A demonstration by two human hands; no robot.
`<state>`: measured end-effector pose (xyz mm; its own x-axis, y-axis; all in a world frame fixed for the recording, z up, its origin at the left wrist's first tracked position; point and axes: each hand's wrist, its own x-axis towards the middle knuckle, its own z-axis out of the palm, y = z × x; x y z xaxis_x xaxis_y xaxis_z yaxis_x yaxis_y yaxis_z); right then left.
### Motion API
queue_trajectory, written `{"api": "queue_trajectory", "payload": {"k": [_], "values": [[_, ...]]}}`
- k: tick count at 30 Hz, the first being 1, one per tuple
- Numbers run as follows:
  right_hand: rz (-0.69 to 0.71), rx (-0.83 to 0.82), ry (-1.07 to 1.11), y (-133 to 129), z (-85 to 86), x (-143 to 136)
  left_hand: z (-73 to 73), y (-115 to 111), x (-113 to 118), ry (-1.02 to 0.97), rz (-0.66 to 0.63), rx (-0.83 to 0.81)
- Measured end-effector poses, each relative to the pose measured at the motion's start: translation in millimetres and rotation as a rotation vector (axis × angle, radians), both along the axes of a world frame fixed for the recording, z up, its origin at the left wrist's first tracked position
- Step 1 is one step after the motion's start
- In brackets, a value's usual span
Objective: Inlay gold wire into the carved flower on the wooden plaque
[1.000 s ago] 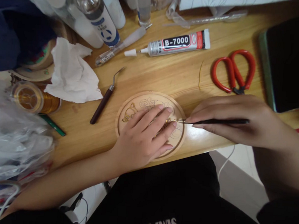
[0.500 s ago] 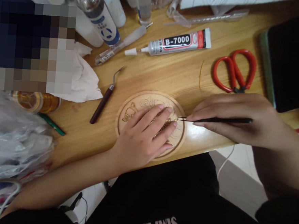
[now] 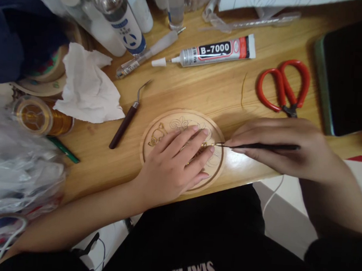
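Note:
My left hand (image 3: 173, 164) lies spread over a round wooden plate (image 3: 147, 127), its fingertips near the plate's middle. Pencil-like outlines of a floral pattern show on the plate, and gold wire (image 3: 158, 134) follows part of them at the left. Much of the pattern is hidden under my fingers. From the right, my right hand (image 3: 279, 146) pinches a pair of black tweezers (image 3: 261, 146). Their tips reach the plate beside my left index finger, at a small bit of gold wire.
Above the plate lie a B-7000 glue tube (image 3: 216, 50), red-handled scissors (image 3: 283, 87) and a loose strand of wire (image 3: 243, 90). A hooked tool (image 3: 124, 125), crumpled tissue (image 3: 89, 88) and wire spool (image 3: 36, 115) are at left. A dark tablet-like device (image 3: 352, 77) rests at right.
My right hand and the tweezers have shifted very slightly left and down, showing more of the scissors' pivot. My left hand stays in place on the plate.

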<state>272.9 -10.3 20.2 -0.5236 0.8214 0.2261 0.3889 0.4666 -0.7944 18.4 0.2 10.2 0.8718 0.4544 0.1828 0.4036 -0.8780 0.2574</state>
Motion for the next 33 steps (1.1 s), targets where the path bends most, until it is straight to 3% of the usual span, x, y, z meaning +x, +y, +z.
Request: {"api": "queue_trajectory", "payload": {"k": [8, 33], "values": [[0.019, -0.017, 0.000, 2, -0.2, 2, 0.7, 1, 1, 0.019, -0.004, 0.039], [-0.158, 0.005, 0.026, -17, -2.9, -12, -1.7, 0, 2, -0.010, 0.004, 0.051]]}}
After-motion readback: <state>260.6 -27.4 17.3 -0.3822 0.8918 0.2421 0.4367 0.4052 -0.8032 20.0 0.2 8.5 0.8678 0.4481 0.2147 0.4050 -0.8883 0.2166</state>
